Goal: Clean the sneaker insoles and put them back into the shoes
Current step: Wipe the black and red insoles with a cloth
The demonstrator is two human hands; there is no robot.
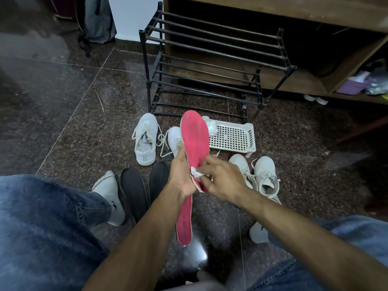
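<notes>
Item: red insole (195,139), one, held upright at frame centre, toe toward 12 o'clock, heel end hidden behind the hands. A second red insole (184,223) hangs below the grip toward 6 o'clock; whether both sit in the same hand cannot be told.

Left hand (180,175): curled round the upper insole's left edge near its heel, thumb side against the rim.

Right hand (220,181): fingers pinch a small white wipe (196,172), pressed to the insole's lower face.

Handling, judged: light, thin, flexible foam; likely to bend under rubbing, so support from behind near the wiped patch suits it. Best hold is at the edges or heel, off the face being cleaned. Surface looks matte, not slippery.

Nearby: white sneaker (146,139) at 10 o'clock, laces loose; another white sneaker (175,139) just behind the left hand; a white sneaker pair (264,175) at 3 o'clock. Two dark insoles (134,192) on the floor at 8 o'clock. White perforated tray (233,135) at 1 o'clock, crumpled tissue (211,126) in its corner. Black shoe rack (210,66) at 12 o'clock.
</notes>
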